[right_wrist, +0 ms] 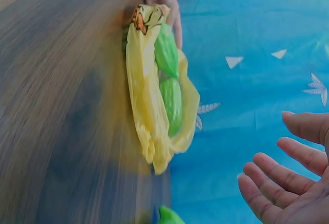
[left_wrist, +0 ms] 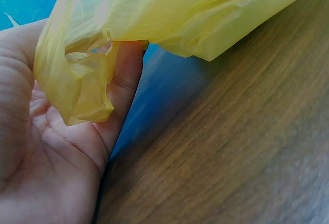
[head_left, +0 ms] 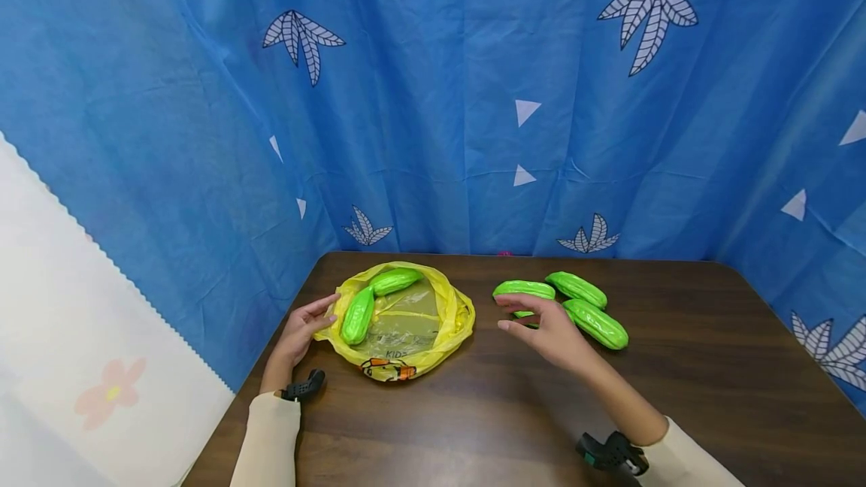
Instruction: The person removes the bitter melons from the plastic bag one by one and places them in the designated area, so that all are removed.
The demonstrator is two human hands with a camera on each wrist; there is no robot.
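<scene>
A yellow plastic bag (head_left: 463, 322) lies with its mouth spread wide, and two shiny green ridged toy cucumbers (head_left: 358, 316) rest inside along its left and far sides. My left hand (head_left: 301, 333) holds the bag's left rim; in the left wrist view a fold of yellow plastic (left_wrist: 87, 95) hangs between thumb and fingers, over the palm. To the right, my right hand (head_left: 551, 329) hovers above several more green toy cucumbers (head_left: 595, 324), partly covering the nearest ones. Its fingers (right_wrist: 275, 178) are spread and loosely bent, with nothing between them.
The dark wooden table (head_left: 473, 427) extends toward me and to the right. A blue patterned curtain (head_left: 433, 134) hangs behind it and at both sides. White cloth (head_left: 81, 337) hangs at the left edge.
</scene>
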